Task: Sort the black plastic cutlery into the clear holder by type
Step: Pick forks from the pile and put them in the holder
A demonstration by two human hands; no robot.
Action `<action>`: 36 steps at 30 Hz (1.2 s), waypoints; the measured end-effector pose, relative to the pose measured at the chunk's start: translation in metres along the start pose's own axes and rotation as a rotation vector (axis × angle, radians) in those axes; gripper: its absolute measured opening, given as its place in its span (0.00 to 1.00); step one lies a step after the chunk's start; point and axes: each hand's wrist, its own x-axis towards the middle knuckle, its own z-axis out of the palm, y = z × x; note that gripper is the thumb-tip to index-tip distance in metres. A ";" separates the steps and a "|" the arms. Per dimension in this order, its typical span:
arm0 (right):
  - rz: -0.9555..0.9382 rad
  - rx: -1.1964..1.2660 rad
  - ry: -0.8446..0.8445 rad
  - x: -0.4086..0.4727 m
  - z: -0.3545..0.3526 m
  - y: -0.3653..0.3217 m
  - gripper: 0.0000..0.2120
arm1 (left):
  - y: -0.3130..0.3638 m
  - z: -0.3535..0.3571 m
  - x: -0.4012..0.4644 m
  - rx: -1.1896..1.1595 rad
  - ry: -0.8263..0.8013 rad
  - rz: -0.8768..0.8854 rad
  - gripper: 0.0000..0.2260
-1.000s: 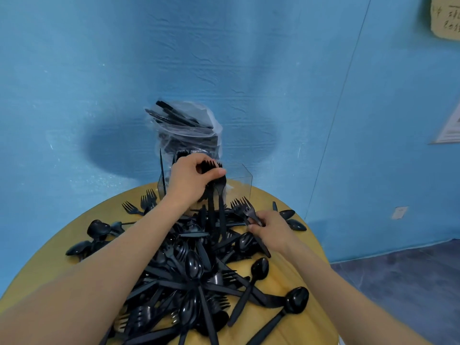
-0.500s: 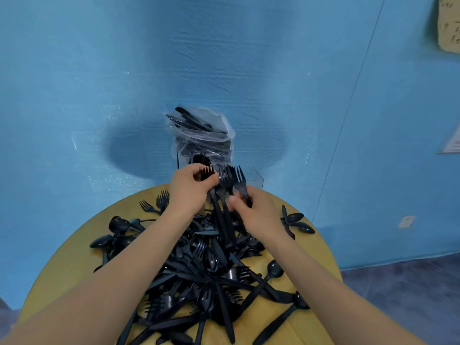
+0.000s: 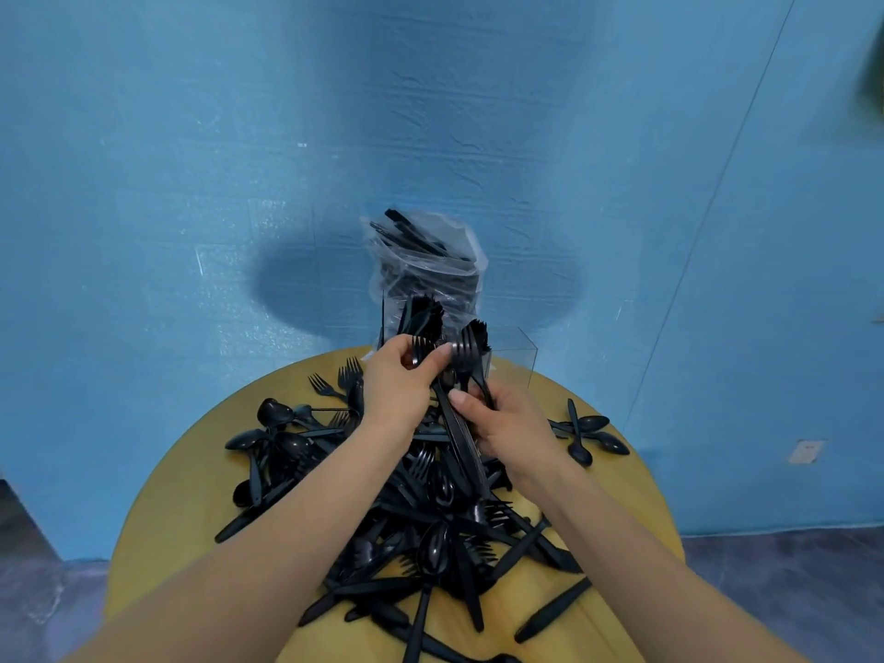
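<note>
Right over the middle of the round yellow table [image 3: 191, 471], both hands meet just in front of the clear holder [image 3: 514, 356]. The left hand [image 3: 397, 385] has its fingers and thumb curled around a bundle of forks [image 3: 459, 356], tines up, and the right hand [image 3: 507, 423] is wrapped around the handles lower down. My guess is the 2-handed grip is there to square the handles up so the bunch drops into 1 compartment cleanly instead of fanning out.

The holder sits at the far edge of the table by the blue wall [image 3: 191, 184], with some cutlery already standing upright in it; I can't tell which compartment is which from here. Behind it is 1 crinkled plastic bag [image 3: 430, 260] with more black pieces inside.

Counts, as far as I can make out: 3 spoons [image 3: 593, 433] lying apart on the right, 2 or 3 loose forks [image 3: 335, 380] on the far left, a clump of roughly 4 spoons [image 3: 277, 433] on the left. The big pile [image 3: 430, 533] in the middle is way too tangled to count, and how many forks are in the bundle is hidden too.
</note>
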 end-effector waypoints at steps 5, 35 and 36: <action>0.035 0.057 -0.070 -0.008 -0.001 -0.008 0.10 | 0.001 0.006 -0.005 0.015 0.015 0.017 0.05; 0.000 -0.486 0.139 -0.004 -0.002 -0.004 0.09 | -0.009 -0.007 -0.038 -0.176 -0.121 -0.193 0.07; 0.027 -0.487 0.132 -0.003 0.000 -0.003 0.09 | -0.009 -0.005 -0.040 -0.149 -0.122 -0.160 0.06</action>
